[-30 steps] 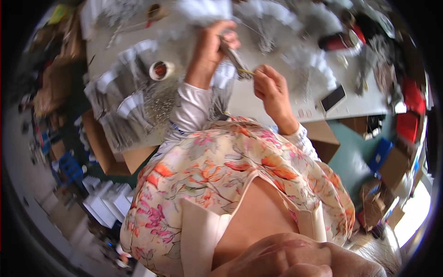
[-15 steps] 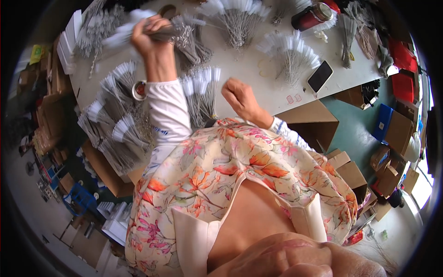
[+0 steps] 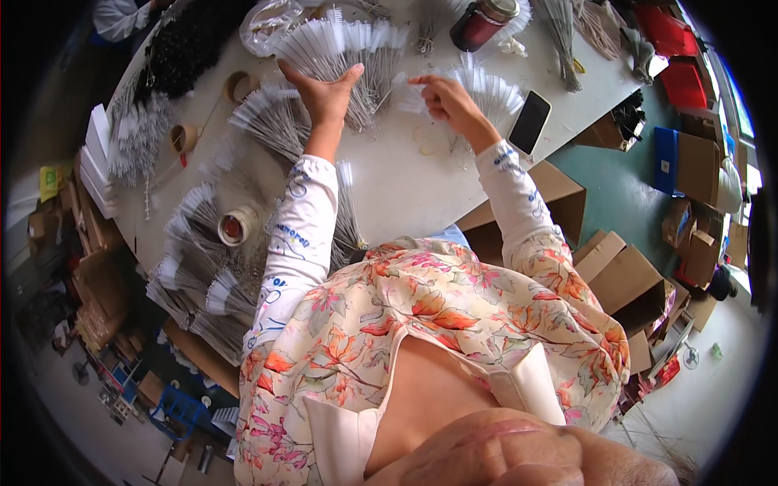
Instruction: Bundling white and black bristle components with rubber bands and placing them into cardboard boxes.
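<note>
My left hand [image 3: 327, 101] is spread wide, thumb and finger apart, at the near side of a fan of thin wire-stemmed brushes [image 3: 328, 44] with white bristle heads. It appears to touch their stems, without closing round them. To the right, my right hand [image 3: 450, 105] has its index finger stretched left and its other fingers curled; I see nothing in it. Beside it lies another fanned bunch of white brushes [image 3: 490, 93], partly behind the hand and blurred on its left. Another brush bunch [image 3: 275, 121] lies left of my left wrist.
More brush bunches [image 3: 194, 219] cover the table's left side near a tape roll [image 3: 235, 227]. Farther off are cardboard-coloured rolls [image 3: 183, 139] and a black pile [image 3: 190, 49]. A phone [image 3: 531, 121] lies near the right edge, a dark red jar [image 3: 484, 24] beyond. Cardboard boxes [image 3: 620, 271] stand below.
My left hand has moved right, from gripping a blurred brush bunch to lying spread at the fan. My right hand has reached forward from a fist, its index finger now extended. The view has shifted.
</note>
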The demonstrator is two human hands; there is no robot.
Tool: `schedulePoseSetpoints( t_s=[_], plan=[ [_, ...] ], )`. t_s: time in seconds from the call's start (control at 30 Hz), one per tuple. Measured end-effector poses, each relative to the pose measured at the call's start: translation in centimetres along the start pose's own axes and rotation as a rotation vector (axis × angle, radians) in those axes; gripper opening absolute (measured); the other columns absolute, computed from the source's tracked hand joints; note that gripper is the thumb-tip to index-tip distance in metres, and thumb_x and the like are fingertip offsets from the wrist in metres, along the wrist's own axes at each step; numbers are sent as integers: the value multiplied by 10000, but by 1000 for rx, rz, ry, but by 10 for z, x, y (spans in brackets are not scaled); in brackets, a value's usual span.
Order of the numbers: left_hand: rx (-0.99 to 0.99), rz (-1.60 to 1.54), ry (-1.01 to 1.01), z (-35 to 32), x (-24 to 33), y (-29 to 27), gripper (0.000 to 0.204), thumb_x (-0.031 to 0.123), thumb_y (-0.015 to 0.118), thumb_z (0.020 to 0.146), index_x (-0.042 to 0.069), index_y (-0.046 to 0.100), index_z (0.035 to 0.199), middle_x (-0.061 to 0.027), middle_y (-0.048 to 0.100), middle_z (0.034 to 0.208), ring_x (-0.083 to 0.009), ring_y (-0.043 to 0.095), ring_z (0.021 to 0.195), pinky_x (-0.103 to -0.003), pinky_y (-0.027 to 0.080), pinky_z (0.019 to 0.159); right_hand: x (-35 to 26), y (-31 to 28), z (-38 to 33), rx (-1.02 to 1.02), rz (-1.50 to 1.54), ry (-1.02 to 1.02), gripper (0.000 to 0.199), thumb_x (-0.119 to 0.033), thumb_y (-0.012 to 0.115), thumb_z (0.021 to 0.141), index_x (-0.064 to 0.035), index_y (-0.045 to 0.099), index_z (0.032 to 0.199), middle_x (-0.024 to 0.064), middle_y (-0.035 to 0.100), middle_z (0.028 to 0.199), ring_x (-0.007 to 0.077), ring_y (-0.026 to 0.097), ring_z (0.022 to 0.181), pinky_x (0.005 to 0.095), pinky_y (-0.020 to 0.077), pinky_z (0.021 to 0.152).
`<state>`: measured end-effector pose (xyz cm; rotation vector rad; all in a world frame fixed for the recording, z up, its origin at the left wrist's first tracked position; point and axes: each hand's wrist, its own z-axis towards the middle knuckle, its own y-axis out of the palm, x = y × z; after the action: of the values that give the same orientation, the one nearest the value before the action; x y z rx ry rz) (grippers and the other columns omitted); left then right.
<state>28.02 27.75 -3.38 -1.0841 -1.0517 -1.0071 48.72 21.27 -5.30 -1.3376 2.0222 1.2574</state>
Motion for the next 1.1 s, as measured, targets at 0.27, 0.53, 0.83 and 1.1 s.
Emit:
schedulePoseSetpoints(
  t_s=[0.27, 0.53, 0.83, 1.1],
  plan=[
    [-165, 685, -152, 18, -72, 22, 1001, 281, 736, 680, -39, 69, 1355, -349, 270, 1242, -468, 347, 1151, -429, 384, 913, -48, -44, 111, 559, -920, -4, 337, -272, 556, 754, 33, 637, 872, 119, 579, 723, 212, 570, 583, 304, 445, 520],
    [-265, 733, -117, 17, -72, 6, 909, 260, 723, 691, -114, 163, 1302, -311, 304, 1298, -427, 307, 1208, -434, 250, 1026, -40, -46, 119, 659, -1413, -114, 336, -251, 547, 735, 15, 637, 918, 236, 610, 978, 373, 592, 936, 413, 478, 808],
    [-243, 764, -145, 21, -72, 8, 873, 258, 721, 691, -108, 194, 1283, -324, 324, 1272, -433, 352, 1170, -425, 309, 988, -18, -56, 164, 739, -705, -54, 437, -384, 644, 701, 49, 614, 745, 131, 598, 619, 232, 596, 529, 325, 475, 521],
    [-210, 688, -123, 12, -69, 7, 931, 322, 710, 691, -98, 160, 1314, -329, 334, 1263, -437, 345, 1177, -424, 315, 981, -50, -29, 144, 800, -835, -339, 503, -425, 623, 700, 75, 635, 752, 202, 623, 708, 288, 615, 643, 355, 472, 660]
  ],
)
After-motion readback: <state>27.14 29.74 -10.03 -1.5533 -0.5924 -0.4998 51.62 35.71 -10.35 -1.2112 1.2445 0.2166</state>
